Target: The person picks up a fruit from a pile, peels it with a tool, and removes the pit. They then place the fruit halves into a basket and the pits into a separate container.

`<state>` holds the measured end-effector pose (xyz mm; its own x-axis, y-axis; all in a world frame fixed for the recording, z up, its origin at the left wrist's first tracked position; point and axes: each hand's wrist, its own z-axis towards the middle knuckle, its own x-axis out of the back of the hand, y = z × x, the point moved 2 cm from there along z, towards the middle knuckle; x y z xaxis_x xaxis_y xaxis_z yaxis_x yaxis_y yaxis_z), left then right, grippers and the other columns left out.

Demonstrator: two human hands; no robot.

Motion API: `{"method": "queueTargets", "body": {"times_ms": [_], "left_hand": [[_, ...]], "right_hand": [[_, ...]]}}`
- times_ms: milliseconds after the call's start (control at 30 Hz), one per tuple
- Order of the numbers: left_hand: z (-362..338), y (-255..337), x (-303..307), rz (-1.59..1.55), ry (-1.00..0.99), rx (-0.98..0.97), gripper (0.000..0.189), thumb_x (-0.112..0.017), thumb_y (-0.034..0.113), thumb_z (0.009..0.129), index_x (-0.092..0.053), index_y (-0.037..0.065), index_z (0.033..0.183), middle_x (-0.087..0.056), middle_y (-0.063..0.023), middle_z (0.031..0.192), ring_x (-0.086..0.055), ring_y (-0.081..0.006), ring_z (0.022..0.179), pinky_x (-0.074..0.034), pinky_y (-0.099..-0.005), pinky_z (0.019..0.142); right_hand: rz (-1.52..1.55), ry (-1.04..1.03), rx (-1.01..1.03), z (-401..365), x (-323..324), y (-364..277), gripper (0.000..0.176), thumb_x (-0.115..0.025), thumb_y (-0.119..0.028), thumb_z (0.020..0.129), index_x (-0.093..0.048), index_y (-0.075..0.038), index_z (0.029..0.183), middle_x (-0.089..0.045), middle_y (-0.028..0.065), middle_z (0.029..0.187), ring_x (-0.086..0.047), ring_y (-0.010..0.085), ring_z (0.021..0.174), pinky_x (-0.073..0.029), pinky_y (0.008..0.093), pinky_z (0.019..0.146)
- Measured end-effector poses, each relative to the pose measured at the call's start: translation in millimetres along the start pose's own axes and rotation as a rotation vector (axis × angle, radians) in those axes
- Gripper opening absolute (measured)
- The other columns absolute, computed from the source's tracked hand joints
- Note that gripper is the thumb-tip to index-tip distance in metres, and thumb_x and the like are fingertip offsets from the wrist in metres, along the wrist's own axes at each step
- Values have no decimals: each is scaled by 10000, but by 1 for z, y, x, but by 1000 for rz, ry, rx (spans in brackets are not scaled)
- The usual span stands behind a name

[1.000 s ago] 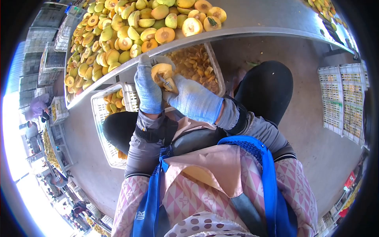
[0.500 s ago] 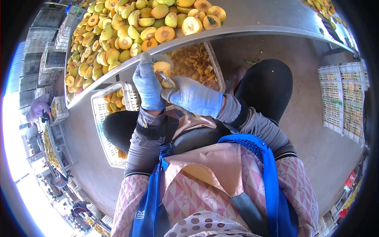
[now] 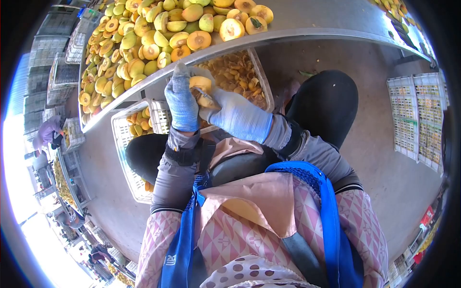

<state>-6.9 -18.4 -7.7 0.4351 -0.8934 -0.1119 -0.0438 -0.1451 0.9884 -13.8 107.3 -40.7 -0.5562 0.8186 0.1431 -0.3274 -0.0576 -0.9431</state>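
Observation:
In the head view my left hand (image 3: 182,103), in a blue-grey knit glove, is closed round a yellow peach half (image 3: 200,84), its thumb pointing up. My right hand (image 3: 237,115), gloved alike, meets it from the right. Its fingers are wrapped round a small metal tool that looks like a peeler (image 3: 205,99), which lies against the lower side of the fruit. Most of the tool's handle is hidden in the glove. Both hands are just in front of the metal table's rim (image 3: 230,45), above a crate of peelings (image 3: 233,72).
Many halved peaches (image 3: 139,43) are heaped on the table. A white crate of peach pieces (image 3: 139,122) stands by my left knee. Stacked white crates (image 3: 417,117) are on the right. At the far left, a person in purple (image 3: 48,132) bends near other tables.
The tool has turned and its shiny blade shows less. My right hand has shifted slightly; my left hand still holds the peach half in nearly the same place.

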Motion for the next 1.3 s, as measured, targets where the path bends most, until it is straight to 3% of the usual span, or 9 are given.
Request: {"method": "queueTargets", "body": {"times_ms": [200,433,567,700,767,800,867,1100,1300], "left_hand": [[8,-12,1,-117,-130,67,364,-487,348,997,-632,17,957,-665,-86,846,-645,-147,707,-533,-266,624],[16,-34,11,-422,-36,267,322,-493,335,1001,-581,45,1107,-636,-57,943,-654,-161,804,-555,-275,642],[11,-8,26,-229,-21,296,346,-469,334,1010,-563,48,1182,-647,-56,968,-654,-156,791,-552,-257,623],[17,16,77,312,-108,-30,388,-434,303,1020,-526,38,1289,-644,-59,930,-637,-138,739,-536,-234,602],[15,30,119,1149,-73,-929,375,-573,62,875,-528,8,1243,-614,-82,1065,-610,-166,919,-544,-262,704],[27,43,146,783,-42,-296,291,-595,121,905,-595,-3,1167,-632,-75,1001,-611,-146,850,-527,-236,659],[40,54,225,786,171,-66,273,-596,155,894,-623,23,1132,-647,-95,1012,-628,-201,854,-526,-284,690],[15,83,314,1824,221,-241,225,-609,220,869,-700,105,1040,-691,-111,1032,-678,-294,839,-525,-352,743],[11,66,102,1093,-122,-157,254,-653,228,862,-682,64,1054,-705,-116,924,-671,-259,798,-522,-322,743]], "right_hand": [[881,-375,-796,-2,24,-7,258,-595,-277,948,-599,-45,1062,-554,14,642,-500,117,487,-377,265,453],[282,-223,-125,-4,15,-8,427,-595,-325,948,-565,19,1199,-648,83,934,-608,183,867,-478,303,810],[305,-188,-318,-4,23,-12,421,-594,-295,947,-556,26,1216,-664,127,975,-624,215,868,-487,329,812],[128,-88,-257,-4,21,-6,393,-579,-280,948,-560,31,1190,-675,188,929,-663,283,816,-513,379,746],[-96,-89,-217,-3,22,-7,397,-575,-293,942,-560,23,1182,-667,220,880,-664,327,810,-513,404,728],[-198,-104,-223,-3,23,-9,398,-575,-298,936,-561,18,1178,-662,230,857,-660,345,805,-513,414,716],[-335,-101,-234,-4,23,-11,395,-581,-303,924,-565,9,1164,-657,235,825,-655,366,790,-510,432,697],[-589,-129,-279,-4,25,-17,477,-592,-393,911,-548,-15,1198,-671,206,789,-663,380,764,-519,461,681],[-652,-164,-268,0,17,-16,312,-589,-357,910,-558,-63,1009,-664,185,765,-664,371,741,-514,469,649]]}}
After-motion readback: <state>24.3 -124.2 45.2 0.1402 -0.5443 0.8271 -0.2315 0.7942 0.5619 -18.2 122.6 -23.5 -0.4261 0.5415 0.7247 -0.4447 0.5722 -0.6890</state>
